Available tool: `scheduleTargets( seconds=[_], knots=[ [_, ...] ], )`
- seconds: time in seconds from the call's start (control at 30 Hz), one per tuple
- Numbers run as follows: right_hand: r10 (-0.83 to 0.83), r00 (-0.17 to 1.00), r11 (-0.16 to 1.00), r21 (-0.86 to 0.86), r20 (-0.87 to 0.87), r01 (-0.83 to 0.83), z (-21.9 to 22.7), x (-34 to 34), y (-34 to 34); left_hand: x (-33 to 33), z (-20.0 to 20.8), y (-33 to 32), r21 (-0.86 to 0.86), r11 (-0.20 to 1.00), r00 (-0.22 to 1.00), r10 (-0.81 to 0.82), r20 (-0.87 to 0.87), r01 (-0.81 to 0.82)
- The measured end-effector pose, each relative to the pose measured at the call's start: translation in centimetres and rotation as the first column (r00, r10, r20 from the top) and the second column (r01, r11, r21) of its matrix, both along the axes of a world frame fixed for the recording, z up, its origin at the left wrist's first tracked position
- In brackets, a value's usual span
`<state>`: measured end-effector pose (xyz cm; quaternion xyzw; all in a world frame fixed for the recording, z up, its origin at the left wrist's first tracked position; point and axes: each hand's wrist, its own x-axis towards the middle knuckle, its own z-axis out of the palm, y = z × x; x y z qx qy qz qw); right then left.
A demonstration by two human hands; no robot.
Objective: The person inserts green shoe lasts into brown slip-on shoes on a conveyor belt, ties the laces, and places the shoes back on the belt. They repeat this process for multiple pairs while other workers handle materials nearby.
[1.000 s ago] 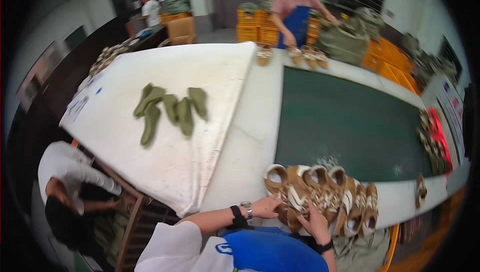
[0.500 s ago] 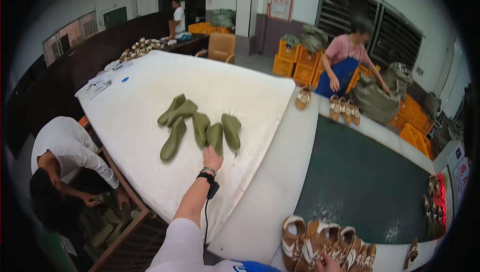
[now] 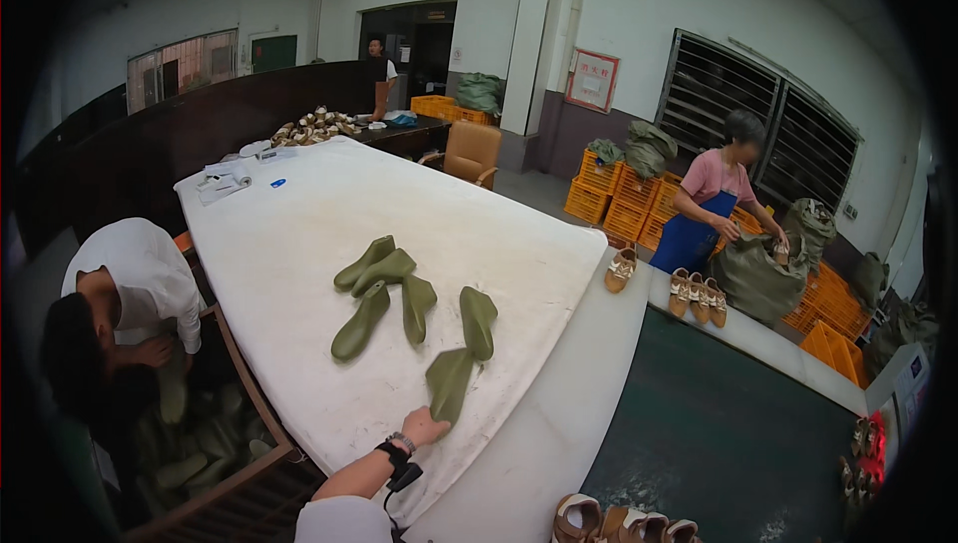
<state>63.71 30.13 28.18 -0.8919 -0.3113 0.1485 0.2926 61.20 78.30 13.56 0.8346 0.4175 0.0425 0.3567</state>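
My left hand (image 3: 426, 427), with a metal watch and a black strap at the wrist, is closed on the near end of an olive-green shoe last (image 3: 451, 383). That last lies toward the near edge of the white-covered table (image 3: 299, 194). Just beyond it rests another green shoe last (image 3: 478, 321). Farther left, several more lasts lie in a loose cluster, among them one long last (image 3: 360, 323) and one tilted last (image 3: 417, 305). My right hand is out of view. Brown-and-white sneakers (image 3: 579, 517) stand at the lower edge, partly cut off.
A person in white (image 3: 140, 269) bends over a crate of green lasts (image 3: 215, 443) at the left. Beyond the dark green belt (image 3: 718, 423), a person in a blue apron (image 3: 689, 234) handles a sack (image 3: 755, 276) beside several sneakers (image 3: 698, 298). Orange crates (image 3: 629, 199) stand behind.
My left hand has drawn one last nearer, away from the others. My right hand, earlier at the near sneakers, has left view as the view shifted. The person at left now lifts a last.
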Motion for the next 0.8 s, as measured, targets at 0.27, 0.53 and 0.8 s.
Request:
scheduleTargets(
  seconds=[0.27, 0.53, 0.8],
  knots=[
    [0.063, 0.696, 0.798, 0.455, -0.716, 0.396, -2.0, 2.3, 1.8, -11.3, 10.0, -12.5, -0.734, 0.552, 0.914, -0.166, 0.37, 0.397],
    [0.596, -0.131, 0.562, 0.294, -0.793, 0.773, -0.9, 3.0, -0.9, -11.2, 16.4, -17.4, -0.246, 0.34, 0.415, -0.813, 0.408, 0.908],
    [0.485, 0.142, 0.613, 0.451, -0.863, 0.649, -3.0, 0.9, -0.9, -9.7, 13.1, -17.3, -0.553, 0.376, 0.636, -0.142, 0.758, 0.744]
  ],
)
